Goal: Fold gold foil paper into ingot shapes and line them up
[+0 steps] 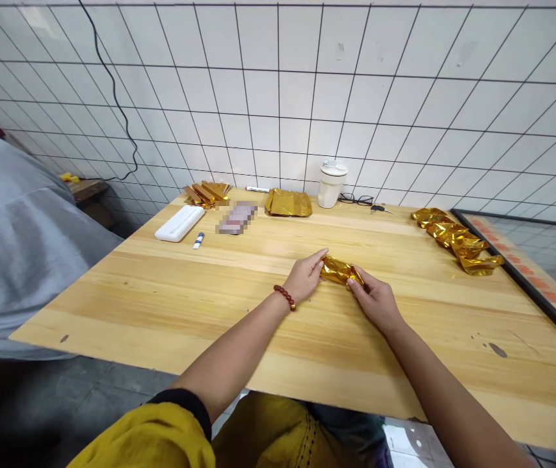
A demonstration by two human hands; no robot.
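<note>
A shiny piece of folded gold foil paper (pixel 339 270) is held between my two hands, just over the middle of the wooden table. My left hand (pixel 305 276), with a red bead bracelet on its wrist, pinches the left end. The right end is gripped by my right hand (pixel 375 296), thumb on top. Several folded gold foil pieces (pixel 456 239) lie in a row at the right. A flat stack of gold foil sheets (pixel 288 203) rests near the wall, and brownish-gold folded strips (pixel 207 194) are piled at the back left.
On the table (pixel 199 312) stand a white lidded cup (pixel 331 185), glasses (pixel 356 199) and keys (pixel 381 208). A white power bank (pixel 180 223), a small blue-and-white tube (pixel 198 240), a marker (pixel 257 189) and a blurred item (pixel 237 218) lie left. A black-framed panel (pixel 521 279) borders the right.
</note>
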